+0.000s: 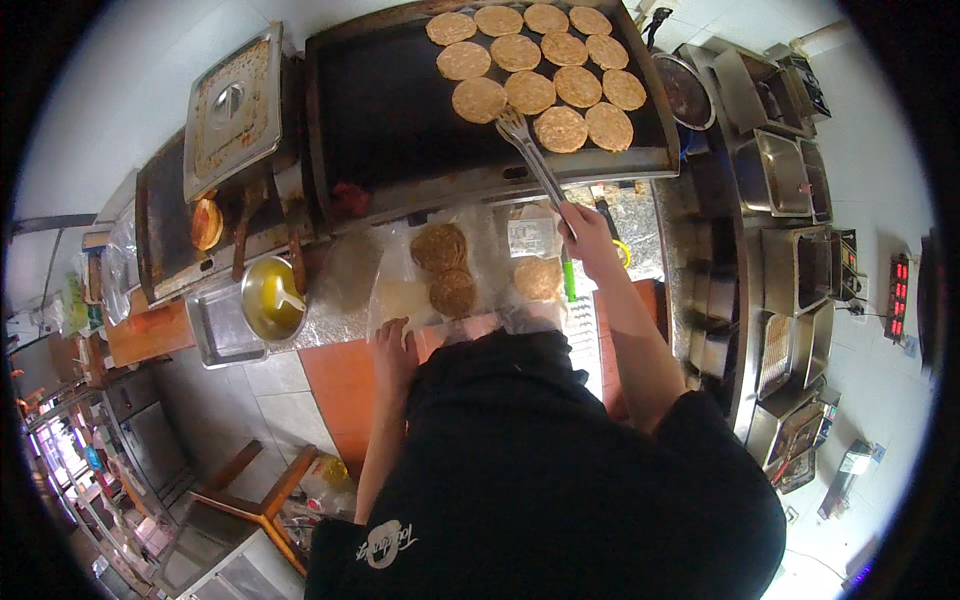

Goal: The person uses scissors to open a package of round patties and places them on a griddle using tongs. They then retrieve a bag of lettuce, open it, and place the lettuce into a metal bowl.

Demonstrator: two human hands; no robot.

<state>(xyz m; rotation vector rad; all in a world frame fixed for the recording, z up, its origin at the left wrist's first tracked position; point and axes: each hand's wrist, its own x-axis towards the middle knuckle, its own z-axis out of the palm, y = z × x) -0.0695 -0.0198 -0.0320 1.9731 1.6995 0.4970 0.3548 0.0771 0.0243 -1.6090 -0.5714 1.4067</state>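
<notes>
My right hand (590, 238) grips metal tongs (541, 169) with a green handle end. The tongs reach over the front rail of a flat griddle (382, 97). Their tips are at the near edge of one round patty (480, 100), among several patties in rows on the griddle's right half. My left hand (394, 346) is at the counter's near edge, by the corner of a clear plastic bag (397, 296). Whether its fingers pinch the plastic I cannot tell. Darker stacked patties (442, 259) lie in the bag, and a paler patty (537, 277) lies in plastic to their right.
At left, a steel lid (232, 109) leans above a second griddle (169, 217) holding a bun (208, 223). Below stand a bowl of yellow liquid (274, 300) and a steel tray (225, 330). Fryers (795, 270) line the right wall. A wooden stool (289, 480) stands lower left.
</notes>
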